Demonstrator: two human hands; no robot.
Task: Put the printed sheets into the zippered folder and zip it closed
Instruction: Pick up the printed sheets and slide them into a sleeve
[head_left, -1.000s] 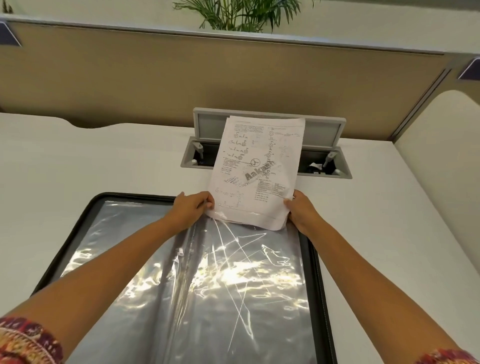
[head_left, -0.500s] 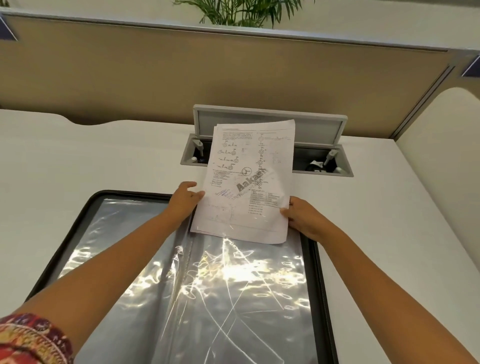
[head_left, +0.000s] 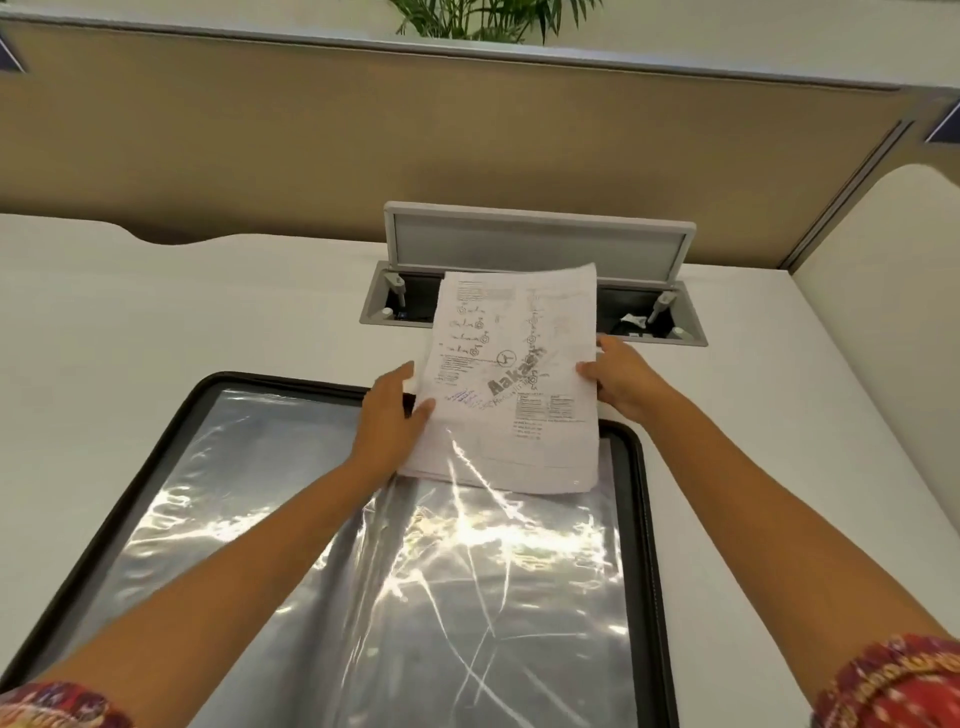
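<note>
Fingers of our left hand (head_left: 387, 415) and right hand (head_left: 621, 382) pinch the printed sheets (head_left: 511, 384); we should slide them squarely under the clear sleeve (head_left: 467, 571) of the zippered folder (head_left: 641, 519).

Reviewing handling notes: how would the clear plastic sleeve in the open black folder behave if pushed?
The clear plastic sleeve looks floppy: it is creased and rippled, so it would probably buckle. Its glossy glare suggests a slippery surface. The white printed sheets likely slide in easily if it is kept open.
</note>
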